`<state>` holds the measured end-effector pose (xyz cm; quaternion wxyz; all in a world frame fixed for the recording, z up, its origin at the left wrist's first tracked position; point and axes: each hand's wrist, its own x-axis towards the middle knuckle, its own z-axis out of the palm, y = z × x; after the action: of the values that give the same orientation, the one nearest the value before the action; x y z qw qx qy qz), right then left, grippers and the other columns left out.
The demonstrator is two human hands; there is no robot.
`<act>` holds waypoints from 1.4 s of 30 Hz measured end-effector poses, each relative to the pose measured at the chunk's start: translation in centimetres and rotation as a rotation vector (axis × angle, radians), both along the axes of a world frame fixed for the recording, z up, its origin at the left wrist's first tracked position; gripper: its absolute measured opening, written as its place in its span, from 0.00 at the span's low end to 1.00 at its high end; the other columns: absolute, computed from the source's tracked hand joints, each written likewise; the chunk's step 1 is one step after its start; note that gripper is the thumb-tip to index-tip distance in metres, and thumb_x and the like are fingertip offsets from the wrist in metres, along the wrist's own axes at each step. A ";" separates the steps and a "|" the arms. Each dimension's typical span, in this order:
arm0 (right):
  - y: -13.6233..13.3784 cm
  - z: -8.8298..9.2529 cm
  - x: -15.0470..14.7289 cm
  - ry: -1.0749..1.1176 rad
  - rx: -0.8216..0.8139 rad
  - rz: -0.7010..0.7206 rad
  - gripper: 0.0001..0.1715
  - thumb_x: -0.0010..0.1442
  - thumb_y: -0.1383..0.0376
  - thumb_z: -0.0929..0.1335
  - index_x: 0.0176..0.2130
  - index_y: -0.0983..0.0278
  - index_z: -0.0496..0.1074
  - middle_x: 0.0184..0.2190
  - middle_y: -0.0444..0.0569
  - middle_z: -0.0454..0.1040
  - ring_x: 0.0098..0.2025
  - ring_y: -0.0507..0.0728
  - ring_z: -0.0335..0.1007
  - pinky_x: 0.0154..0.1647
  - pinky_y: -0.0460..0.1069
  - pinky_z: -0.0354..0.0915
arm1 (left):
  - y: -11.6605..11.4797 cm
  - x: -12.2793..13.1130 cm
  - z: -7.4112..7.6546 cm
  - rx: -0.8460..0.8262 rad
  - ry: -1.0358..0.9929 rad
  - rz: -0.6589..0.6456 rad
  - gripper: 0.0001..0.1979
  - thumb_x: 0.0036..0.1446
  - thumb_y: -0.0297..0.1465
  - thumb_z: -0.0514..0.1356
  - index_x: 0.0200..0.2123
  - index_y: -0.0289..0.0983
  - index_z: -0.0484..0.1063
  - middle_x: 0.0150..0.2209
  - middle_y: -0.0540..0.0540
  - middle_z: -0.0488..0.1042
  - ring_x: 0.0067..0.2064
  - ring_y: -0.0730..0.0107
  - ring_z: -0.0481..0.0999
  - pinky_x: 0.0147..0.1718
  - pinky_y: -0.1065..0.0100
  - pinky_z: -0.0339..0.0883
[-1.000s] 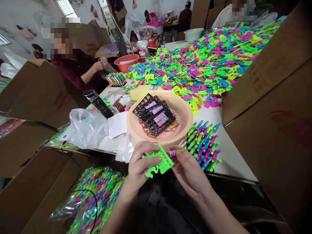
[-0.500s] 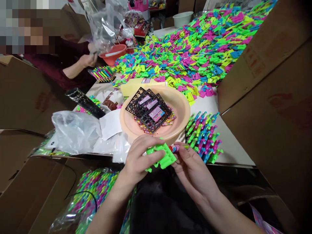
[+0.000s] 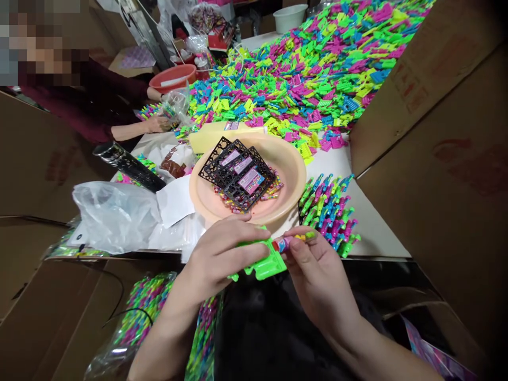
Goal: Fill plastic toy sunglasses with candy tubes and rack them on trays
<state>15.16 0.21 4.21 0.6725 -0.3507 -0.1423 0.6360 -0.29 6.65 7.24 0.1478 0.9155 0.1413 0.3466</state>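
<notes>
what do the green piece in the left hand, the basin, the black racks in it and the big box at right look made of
Green piece: probably moulded plastic, glossy, with bright highlights on its ridges.
Basin: likely plastic, smooth, evenly peach, with a rounded rim.
Black racks: perhaps plastic; thin openwork, but coated metal is possible.
Box: cardboard, matt brown with red print.

We record: one bright-green toy piece [image 3: 272, 264]; one stick [image 3: 283, 244], red, pink-and-blue, yellow, tipped green; one peach basin [image 3: 291, 172]; black openwork trays [image 3: 213, 163], labels [image 3: 251, 181] pink-purple; right, toys [image 3: 328, 217] in green, pink, blue, yellow; far, a heap [image 3: 293, 87] mottled the same four colours; left, one black cylinder [image 3: 129, 165], pale-scuffed.
</notes>
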 end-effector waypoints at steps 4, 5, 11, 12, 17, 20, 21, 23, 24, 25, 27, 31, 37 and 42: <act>-0.1 -0.3 0.2 -0.050 0.011 0.046 0.11 0.47 0.61 0.74 0.30 0.61 0.72 0.22 0.40 0.73 0.21 0.46 0.68 0.23 0.40 0.66 | 0.3 -0.2 0.8 0.013 0.073 -0.052 0.12 0.61 0.25 0.49 0.44 0.35 0.69 0.43 0.41 0.76 0.47 0.67 0.72 0.53 0.55 0.63; -0.1 -0.4 0.3 -0.063 0.014 0.063 0.11 0.47 0.61 0.74 0.30 0.62 0.72 0.22 0.40 0.73 0.21 0.46 0.67 0.22 0.40 0.65 | 0.3 -0.3 0.8 0.014 0.070 -0.058 0.12 0.61 0.25 0.49 0.44 0.35 0.69 0.43 0.41 0.76 0.48 0.67 0.72 0.53 0.54 0.62; -0.3 -0.5 2.1 -0.288 0.122 0.186 0.12 0.47 0.59 0.74 0.31 0.61 0.72 0.25 0.42 0.74 0.26 0.49 0.70 0.28 0.43 0.67 | -0.3 -0.5 -1.2 -0.032 -0.128 -0.029 0.09 0.58 0.27 0.55 0.41 0.38 0.71 0.43 0.43 0.75 0.46 0.64 0.74 0.56 0.47 0.58; -0.3 -0.6 2.5 -0.340 0.180 0.220 0.15 0.46 0.55 0.74 0.31 0.61 0.73 0.26 0.43 0.75 0.28 0.51 0.71 0.30 0.44 0.67 | -0.7 -0.3 -1.9 -0.067 -0.221 -0.005 0.08 0.58 0.27 0.56 0.40 0.39 0.72 0.43 0.44 0.75 0.45 0.64 0.75 0.56 0.46 0.57; 0.1 -0.7 2.5 -0.374 0.274 0.252 0.18 0.54 0.51 0.68 0.37 0.61 0.75 0.30 0.48 0.77 0.31 0.55 0.74 0.36 0.49 0.70 | -3.6 2.3 -5.5 -0.452 -0.904 0.214 0.03 0.52 0.30 0.62 0.33 0.42 0.73 0.33 0.54 0.75 0.35 0.70 0.77 0.57 0.45 0.54; 0.4 -0.7 1.0 -0.393 0.215 0.310 0.12 0.52 0.60 0.71 0.39 0.59 0.75 0.32 0.46 0.78 0.32 0.54 0.74 0.37 0.50 0.71 | -4.5 4.2 -6.3 -0.830 -1.277 0.434 0.07 0.45 0.30 0.67 0.30 0.41 0.73 0.27 0.55 0.75 0.32 0.76 0.76 0.50 0.58 0.67; 0.5 -0.7 0.5 -0.391 0.200 0.327 0.11 0.52 0.61 0.72 0.38 0.59 0.75 0.32 0.46 0.78 0.31 0.53 0.75 0.37 0.50 0.72 | -4.7 4.6 -6.3 -0.960 -1.338 0.466 0.09 0.43 0.33 0.68 0.30 0.40 0.73 0.27 0.54 0.75 0.32 0.75 0.76 0.45 0.62 0.70; 0.8 -1.0 -0.4 -0.400 0.172 0.327 0.09 0.51 0.62 0.72 0.35 0.60 0.75 0.31 0.45 0.78 0.31 0.53 0.75 0.36 0.48 0.72 | -4.7 4.9 -6.3 -1.145 -1.406 0.493 0.14 0.38 0.36 0.70 0.30 0.39 0.74 0.28 0.51 0.76 0.32 0.72 0.77 0.39 0.66 0.72; 0.9 -1.1 -0.7 -0.420 0.163 0.322 0.08 0.51 0.63 0.72 0.34 0.61 0.75 0.30 0.45 0.78 0.31 0.53 0.75 0.35 0.48 0.72 | -4.6 4.9 -6.2 -1.190 -1.424 0.504 0.15 0.36 0.36 0.71 0.29 0.38 0.74 0.28 0.51 0.77 0.31 0.72 0.77 0.37 0.67 0.72; 1.0 -1.2 -0.9 -0.450 0.160 0.318 0.07 0.51 0.63 0.72 0.33 0.61 0.75 0.29 0.45 0.78 0.30 0.53 0.75 0.35 0.48 0.72 | -4.6 4.8 -6.2 -1.209 -1.437 0.518 0.16 0.34 0.35 0.72 0.28 0.37 0.73 0.27 0.51 0.77 0.30 0.73 0.76 0.36 0.68 0.72; 1.1 -1.5 -1.1 -0.547 0.172 0.307 0.05 0.52 0.63 0.71 0.32 0.62 0.74 0.28 0.45 0.78 0.30 0.53 0.75 0.33 0.47 0.72 | -4.6 4.6 -6.2 -1.210 -1.460 0.554 0.17 0.32 0.34 0.73 0.27 0.36 0.72 0.26 0.51 0.76 0.28 0.74 0.75 0.34 0.70 0.72; 0.8 -0.8 -0.4 -1.029 0.431 0.179 0.01 0.55 0.68 0.68 0.32 0.63 0.72 0.29 0.47 0.76 0.32 0.53 0.73 0.35 0.48 0.69 | -5.1 3.3 -5.8 -1.257 -1.442 0.612 0.17 0.30 0.32 0.73 0.25 0.36 0.71 0.24 0.52 0.75 0.27 0.77 0.74 0.31 0.74 0.71; -0.1 2.5 1.8 -1.530 0.694 0.081 0.06 0.57 0.73 0.65 0.33 0.65 0.70 0.29 0.49 0.73 0.34 0.53 0.69 0.36 0.48 0.65 | -5.9 0.2 -3.7 -1.108 -1.397 0.698 0.14 0.37 0.33 0.71 0.26 0.36 0.71 0.23 0.55 0.71 0.21 0.84 0.66 0.24 0.79 0.68; -0.7 2.6 1.4 -1.347 0.696 0.275 0.05 0.58 0.67 0.67 0.38 0.64 0.69 0.34 0.47 0.75 0.37 0.51 0.70 0.39 0.44 0.65 | -6.8 2.2 -3.8 -1.242 -1.250 0.685 0.17 0.35 0.33 0.71 0.28 0.36 0.70 0.22 0.53 0.72 0.24 0.80 0.70 0.25 0.79 0.68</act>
<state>16.55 -0.51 6.85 0.4273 -0.4098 -0.7551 0.2816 1.87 -0.11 3.46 0.5481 0.2301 0.4568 0.6618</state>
